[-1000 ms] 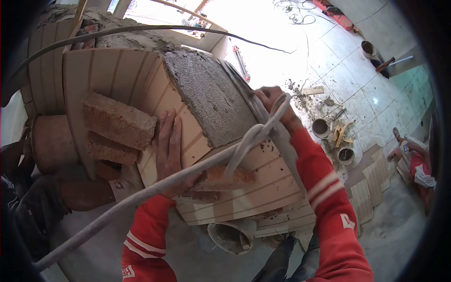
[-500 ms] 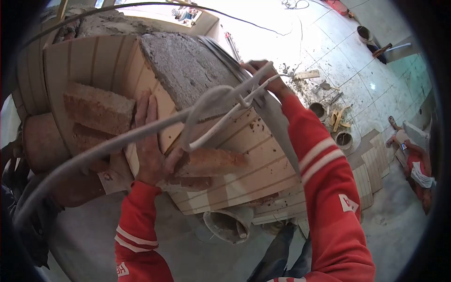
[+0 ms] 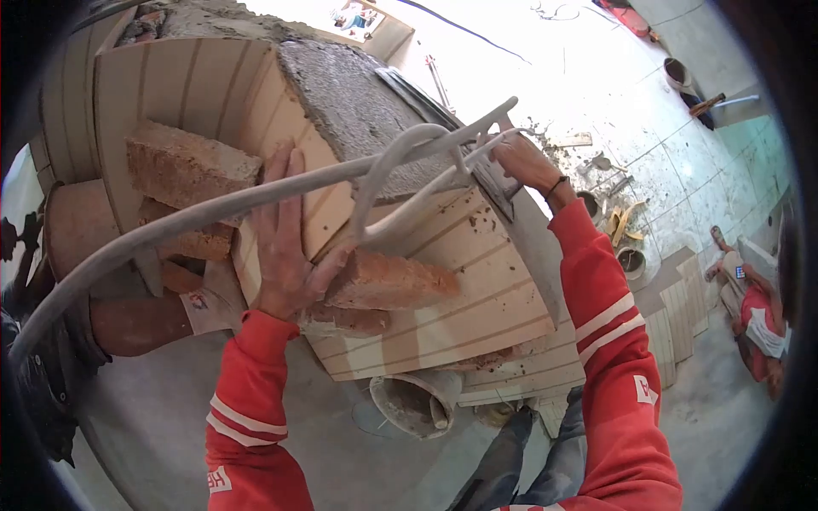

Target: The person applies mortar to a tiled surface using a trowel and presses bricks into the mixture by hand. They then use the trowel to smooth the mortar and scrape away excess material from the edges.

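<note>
While the left hand (image 3: 283, 247) lay flat on the striped cream tile (image 3: 322, 204), its fingers ran straight and close together, pointing up, thumb spread wide toward a rough orange brick (image 3: 396, 281); nothing was gripped. Right arm reached out long, wrist bent inward; the right hand (image 3: 527, 163) sat at the far edge of the slab of grey mortar (image 3: 332, 98), fingers curled; couldn't tell whether they held anything, since a looped grey cable (image 3: 213, 204) partly covered them. Mortar was grainy, damp-looking, spread on top of the tile-clad block, between the hands and beyond the left fingertips. Tile was smooth, with thin brown parallel lines. Two coarse rectangular bricks, upper (image 3: 192, 166) and lower (image 3: 183, 228), were stacked left of the left hand. Round bucket (image 3: 447, 390), crusted, stood below.
</note>
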The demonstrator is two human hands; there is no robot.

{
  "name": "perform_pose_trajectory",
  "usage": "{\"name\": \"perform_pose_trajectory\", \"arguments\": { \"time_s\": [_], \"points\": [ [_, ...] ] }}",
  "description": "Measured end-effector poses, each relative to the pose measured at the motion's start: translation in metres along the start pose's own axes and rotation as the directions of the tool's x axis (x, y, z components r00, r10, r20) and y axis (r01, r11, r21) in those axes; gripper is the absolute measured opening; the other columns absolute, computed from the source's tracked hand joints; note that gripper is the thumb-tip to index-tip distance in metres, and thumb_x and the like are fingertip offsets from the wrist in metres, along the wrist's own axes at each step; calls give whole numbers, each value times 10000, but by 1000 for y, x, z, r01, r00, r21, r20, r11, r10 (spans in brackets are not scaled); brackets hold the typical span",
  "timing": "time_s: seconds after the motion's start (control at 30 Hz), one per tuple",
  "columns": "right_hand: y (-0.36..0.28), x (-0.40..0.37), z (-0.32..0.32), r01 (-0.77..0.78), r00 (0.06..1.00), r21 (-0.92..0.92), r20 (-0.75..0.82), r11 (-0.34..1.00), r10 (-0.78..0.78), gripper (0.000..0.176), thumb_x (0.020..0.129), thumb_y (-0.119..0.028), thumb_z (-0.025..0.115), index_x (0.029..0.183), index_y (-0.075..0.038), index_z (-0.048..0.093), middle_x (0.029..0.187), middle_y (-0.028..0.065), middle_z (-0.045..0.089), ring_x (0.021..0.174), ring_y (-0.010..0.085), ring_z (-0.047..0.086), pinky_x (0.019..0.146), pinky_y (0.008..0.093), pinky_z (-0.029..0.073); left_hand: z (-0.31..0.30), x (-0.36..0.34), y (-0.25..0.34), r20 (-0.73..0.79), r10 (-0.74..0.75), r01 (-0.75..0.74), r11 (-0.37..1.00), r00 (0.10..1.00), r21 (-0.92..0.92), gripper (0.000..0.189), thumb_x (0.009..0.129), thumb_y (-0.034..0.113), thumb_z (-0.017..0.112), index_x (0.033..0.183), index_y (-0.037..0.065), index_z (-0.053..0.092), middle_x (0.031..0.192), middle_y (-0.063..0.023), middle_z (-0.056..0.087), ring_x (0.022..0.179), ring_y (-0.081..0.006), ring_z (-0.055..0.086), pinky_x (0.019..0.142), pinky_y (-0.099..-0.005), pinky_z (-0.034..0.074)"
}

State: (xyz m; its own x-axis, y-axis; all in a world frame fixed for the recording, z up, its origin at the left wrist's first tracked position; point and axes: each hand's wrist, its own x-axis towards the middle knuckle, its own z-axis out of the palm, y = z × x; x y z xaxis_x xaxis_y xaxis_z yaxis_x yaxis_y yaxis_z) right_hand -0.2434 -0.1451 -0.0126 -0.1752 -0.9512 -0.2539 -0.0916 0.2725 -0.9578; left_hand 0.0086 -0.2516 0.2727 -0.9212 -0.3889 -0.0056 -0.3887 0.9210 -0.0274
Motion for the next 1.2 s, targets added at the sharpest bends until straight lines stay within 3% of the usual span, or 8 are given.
{"name": "perform_pose_trajectory", "arguments": {
  "time_s": [0.13, 0.3, 0.33, 0.5, 0.67, 0.87, 1.03, 1.2],
  "points": [
    [24, 48, 42, -188, 906, -224, -415, 956, 80, 619, 1074, -519, 400, 1010, -14, 752, 1074, 284, 728, 1001, 461, 717, 891, 532, 555, -3, 5, 4, -33, 4, -5, 1000, 999, -15, 1059, 843, 495, 756, 1619, -56, 293, 1649, -285, 314, 1537, -474, 289, 1236, -591, 216],
    [-75, 115, 13, 52, 886, -275, -431, 960, -171, 449, 981, -401, 519, 919, -29, 763, 848, 217, 752, 692, 372, 725, 726, 498, 578, -6, 3, 4, -14, 32, -32, 999, 999, 14, 1037, 811, 429, 791, 1605, -49, 325, 1643, -272, 334, 1529, -475, 305, 1234, -597, 219],
    [-103, 114, 7, 19, 899, -59, -436, 998, -43, 442, 985, -366, 508, 874, -28, 771, 756, 210, 735, 650, 356, 713, 704, 473, 575, -5, 3, 5, -19, 42, -42, 999, 999, 11, 1037, 803, 429, 796, 1603, -44, 333, 1641, -268, 339, 1528, -475, 307, 1233, -596, 222],
    [-109, 62, 20, 349, 738, -112, -579, 931, -346, 443, 990, -342, 493, 881, -28, 787, 660, 197, 691, 571, 327, 678, 682, 455, 571, -4, 5, 9, -38, -3, 0, 996, 999, -90, 1049, 790, 438, 807, 1607, -24, 339, 1639, -253, 350, 1528, -464, 316, 1229, -589, 241],
    [-104, 50, 19, 247, 814, -107, -516, 963, -266, 425, 986, -362, 512, 902, -49, 786, 647, 179, 681, 576, 358, 674, 647, 464, 543, -6, 6, 5, -59, 25, -29, 998, 998, -54, 1051, 801, 451, 815, 1614, -11, 335, 1652, -236, 332, 1528, -454, 323, 1227, -580, 251],
    [-162, 124, 7, 416, 641, -196, -629, 888, -440, 490, 1007, -414, 509, 859, -20, 759, 671, 169, 700, 587, 331, 676, 663, 471, 552, -8, 0, 4, 42, -25, 25, 1000, 999, -11, 1033, 861, 511, 757, 1627, -15, 305, 1656, -263, 308, 1534, -459, 300, 1220, -552, 292],
    [-135, 43, 16, 601, 723, 146, -519, 786, -456, 433, 1024, -364, 622, 754, -30, 673, 566, 64, 566, 483, 154, 457, 495, 355, 441, -6, 2, 7, -9, -7, 7, 999, 1000, -34, 1081, 781, 443, 827, 1616, -21, 321, 1599, -262, 368, 1501, -473, 331, 1213, -580, 263],
    [-140, 28, 14, 511, 716, 9, -558, 860, -420, 302, 966, -268, 618, 809, -40, 738, 644, 185, 653, 576, 392, 657, 610, 452, 524, -8, 1, 4, 52, -20, 19, 1000, 998, 6, 1094, 771, 419, 826, 1621, -29, 303, 1622, -279, 341, 1531, -478, 291, 1223, -582, 240]
  ]
}}
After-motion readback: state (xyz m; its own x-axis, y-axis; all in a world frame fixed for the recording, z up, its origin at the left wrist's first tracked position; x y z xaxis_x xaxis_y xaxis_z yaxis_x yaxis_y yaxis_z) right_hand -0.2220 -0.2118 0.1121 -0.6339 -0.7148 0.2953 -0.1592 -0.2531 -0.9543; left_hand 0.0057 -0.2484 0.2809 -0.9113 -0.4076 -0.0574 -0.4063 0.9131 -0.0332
